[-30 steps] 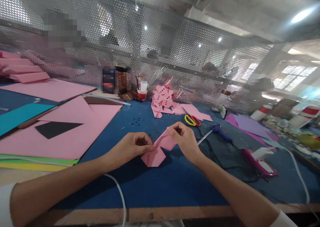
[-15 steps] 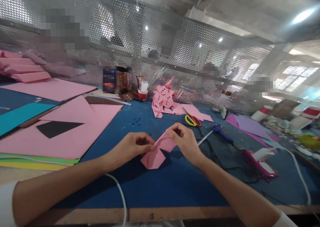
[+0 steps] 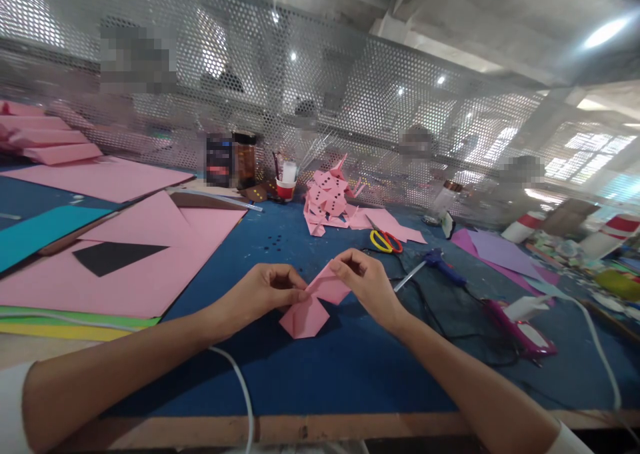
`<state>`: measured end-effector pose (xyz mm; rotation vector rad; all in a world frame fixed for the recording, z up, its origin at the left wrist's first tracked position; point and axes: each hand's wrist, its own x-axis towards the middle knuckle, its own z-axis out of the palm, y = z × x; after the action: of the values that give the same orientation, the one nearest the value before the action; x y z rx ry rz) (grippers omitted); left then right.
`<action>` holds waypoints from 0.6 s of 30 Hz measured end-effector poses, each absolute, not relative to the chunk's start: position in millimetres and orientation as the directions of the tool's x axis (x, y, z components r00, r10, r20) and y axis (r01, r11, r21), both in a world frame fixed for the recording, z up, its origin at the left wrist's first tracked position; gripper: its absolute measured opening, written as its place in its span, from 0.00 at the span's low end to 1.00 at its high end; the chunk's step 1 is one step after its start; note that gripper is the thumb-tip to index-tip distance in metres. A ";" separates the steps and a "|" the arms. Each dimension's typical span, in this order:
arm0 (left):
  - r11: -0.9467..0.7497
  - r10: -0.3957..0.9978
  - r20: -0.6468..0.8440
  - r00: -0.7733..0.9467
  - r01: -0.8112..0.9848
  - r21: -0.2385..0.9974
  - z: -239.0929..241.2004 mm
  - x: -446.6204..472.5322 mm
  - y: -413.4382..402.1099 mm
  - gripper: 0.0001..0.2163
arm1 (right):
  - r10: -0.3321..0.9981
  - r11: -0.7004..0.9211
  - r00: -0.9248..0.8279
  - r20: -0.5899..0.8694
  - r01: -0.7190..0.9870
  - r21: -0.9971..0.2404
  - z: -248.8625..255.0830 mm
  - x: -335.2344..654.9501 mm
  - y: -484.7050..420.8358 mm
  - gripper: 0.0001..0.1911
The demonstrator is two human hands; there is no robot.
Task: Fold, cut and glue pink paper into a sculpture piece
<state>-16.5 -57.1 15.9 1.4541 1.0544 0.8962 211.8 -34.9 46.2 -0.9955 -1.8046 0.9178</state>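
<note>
A folded pink paper piece [image 3: 307, 317] with a notch cut in its side is held between both hands, just over the blue tabletop [image 3: 280, 381]. My left hand [image 3: 265, 294] pinches its left edge between thumb and fingers. At its upper right end, my right hand [image 3: 370, 284] grips it the same way. Beyond the hands stands a pink paper figure [image 3: 327, 197] dotted with black spots. Scissors [image 3: 385, 241] with yellow and red handles lie behind my right hand, and a blue glue gun [image 3: 445, 267] with a clear glue stick rests to its right.
Pink sheets [image 3: 135, 287] with a black paper scrap [image 3: 115, 257] cover the left side. Purple paper [image 3: 500, 254] and a magenta device [image 3: 523, 331] lie right. A white cable [image 3: 240, 381] crosses the front edge. A jar [image 3: 245, 161] and cup [image 3: 286, 186] stand before a perforated metal screen [image 3: 360, 101].
Both hands keep their pinch on the pink paper piece. It has shifted only very slightly to the left, and the right hand has dropped a touch.
</note>
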 end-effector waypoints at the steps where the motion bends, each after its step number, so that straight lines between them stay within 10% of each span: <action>1: -0.027 0.946 -0.019 0.324 0.137 0.990 16.6 -16.2 -57.5 0.14 | 0.891 0.409 -0.322 0.321 0.263 -0.874 45.9 211.5 -34.8 0.14; 18: -0.028 0.948 -0.021 0.318 0.149 0.989 24.3 -13.2 -63.1 0.15 | 0.879 0.437 -0.334 0.339 0.286 -0.853 45.6 209.7 -37.2 0.13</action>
<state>-13.2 -63.1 24.3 1.4572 1.0680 0.8914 209.7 -37.2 45.6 -0.9915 -1.8458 0.8858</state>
